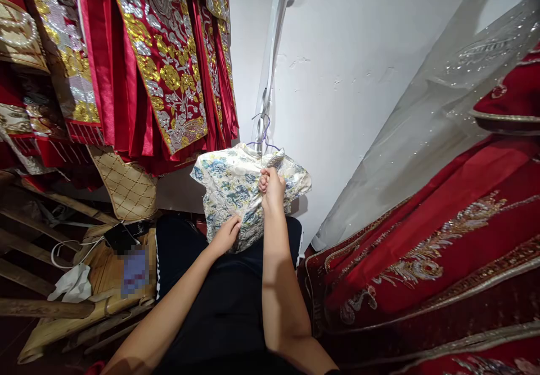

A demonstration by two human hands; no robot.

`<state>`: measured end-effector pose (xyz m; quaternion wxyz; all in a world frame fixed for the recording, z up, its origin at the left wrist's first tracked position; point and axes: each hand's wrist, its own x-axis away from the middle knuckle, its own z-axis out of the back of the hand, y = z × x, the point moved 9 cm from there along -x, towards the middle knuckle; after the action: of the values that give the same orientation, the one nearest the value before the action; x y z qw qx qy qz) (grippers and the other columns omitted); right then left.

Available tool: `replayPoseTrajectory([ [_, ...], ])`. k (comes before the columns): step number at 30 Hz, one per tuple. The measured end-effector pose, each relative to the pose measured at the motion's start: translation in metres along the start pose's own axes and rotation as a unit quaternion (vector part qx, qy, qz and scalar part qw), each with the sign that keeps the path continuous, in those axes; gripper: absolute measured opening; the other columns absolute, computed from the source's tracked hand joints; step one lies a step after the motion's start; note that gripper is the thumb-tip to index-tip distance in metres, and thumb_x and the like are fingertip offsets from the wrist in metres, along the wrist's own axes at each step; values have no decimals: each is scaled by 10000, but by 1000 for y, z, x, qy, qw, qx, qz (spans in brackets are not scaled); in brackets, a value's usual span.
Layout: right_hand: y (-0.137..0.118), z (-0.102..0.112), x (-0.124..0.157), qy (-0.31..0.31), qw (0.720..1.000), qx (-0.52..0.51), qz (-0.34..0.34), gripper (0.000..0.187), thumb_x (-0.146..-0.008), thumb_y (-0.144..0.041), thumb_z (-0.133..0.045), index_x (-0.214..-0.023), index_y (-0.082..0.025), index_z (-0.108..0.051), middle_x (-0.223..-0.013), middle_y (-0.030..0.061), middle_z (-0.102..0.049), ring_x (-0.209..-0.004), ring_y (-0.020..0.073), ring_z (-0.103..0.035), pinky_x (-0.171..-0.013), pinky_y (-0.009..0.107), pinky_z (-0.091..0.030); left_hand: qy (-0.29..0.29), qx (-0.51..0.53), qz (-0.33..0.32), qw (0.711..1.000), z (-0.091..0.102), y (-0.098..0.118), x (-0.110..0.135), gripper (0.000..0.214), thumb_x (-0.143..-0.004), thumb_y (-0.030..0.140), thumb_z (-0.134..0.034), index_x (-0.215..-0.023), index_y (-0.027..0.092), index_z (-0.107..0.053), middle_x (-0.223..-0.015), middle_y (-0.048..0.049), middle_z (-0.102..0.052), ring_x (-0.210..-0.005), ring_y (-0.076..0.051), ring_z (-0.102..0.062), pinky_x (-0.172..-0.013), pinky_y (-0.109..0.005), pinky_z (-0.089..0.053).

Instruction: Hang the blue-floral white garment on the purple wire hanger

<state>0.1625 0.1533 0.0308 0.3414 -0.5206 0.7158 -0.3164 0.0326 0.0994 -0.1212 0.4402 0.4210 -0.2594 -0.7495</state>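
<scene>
A cream brocade garment with a blue and green flower pattern (230,186) lies over my lap on a thin wire hanger (264,133). My right hand (272,186) is closed in a fist on the cloth near the garment's top, just below the hanger hook. Lower down, my left hand (226,234) pinches the garment's lower left edge, fingers curled into the fabric. Both forearms reach forward over my dark clothing (219,302).
Red robes with gold and silver embroidery (160,66) hang at the upper left. More red embroidered cloth under a clear plastic cover (422,139) fills the right. A white wall (337,71) stands ahead. A bamboo chair (105,285) with a cable and white cloth sits at the left.
</scene>
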Motion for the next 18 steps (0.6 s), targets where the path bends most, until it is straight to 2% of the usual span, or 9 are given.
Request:
replayPoseTrajectory([
  [4,-19,-14,22,-33,999,23,8,135,-770,-235,-559,-650,-175,-564,-412,-68,-415,-364,53,-296,-344,180,-202,43,-5,0,999,10,0,0,265,-1020,376,-355,-920,205,-530,-865,-32,-545,-836,-184,-520,-777,-302,-434],
  [7,-30,-25,32,-69,995,63,20,127,-769,-229,-562,-657,-171,-581,-442,-56,-460,-389,54,-329,-373,175,-240,89,3,-5,996,16,13,-2,240,-1010,366,-395,-909,200,-536,-874,-42,-565,-835,-190,-543,-769,-313,-449],
  [10,-34,-29,36,-92,992,83,34,129,-769,-233,-558,-659,-172,-586,-447,-53,-477,-397,58,-349,-393,179,-258,158,35,-39,986,34,50,-16,162,-992,339,-457,-1017,207,-547,-972,-66,-600,-916,-204,-584,-814,-338,-478],
  [13,-35,-28,36,-108,989,88,42,133,-758,-232,-561,-638,-177,-572,-440,-56,-472,-400,61,-360,-404,182,-261,244,56,-108,962,63,106,-42,249,-951,277,-538,-1193,229,-509,-1097,-87,-610,-1006,-208,-602,-863,-346,-494],
  [16,-41,-26,34,-115,987,92,63,142,-748,-227,-560,-615,-177,-566,-432,-56,-467,-406,63,-363,-415,186,-263,267,54,-157,949,77,150,-70,228,-909,154,-526,-1125,226,-531,-1059,-68,-640,-951,-185,-624,-837,-315,-504],
  [18,-43,-22,32,-110,986,98,73,152,-751,-223,-544,-607,-178,-563,-430,-60,-456,-406,63,-356,-421,192,-261,268,58,-154,949,77,159,-80,221,-876,95,-504,-1055,218,-547,-987,-49,-655,-881,-171,-632,-800,-296,-508],
])
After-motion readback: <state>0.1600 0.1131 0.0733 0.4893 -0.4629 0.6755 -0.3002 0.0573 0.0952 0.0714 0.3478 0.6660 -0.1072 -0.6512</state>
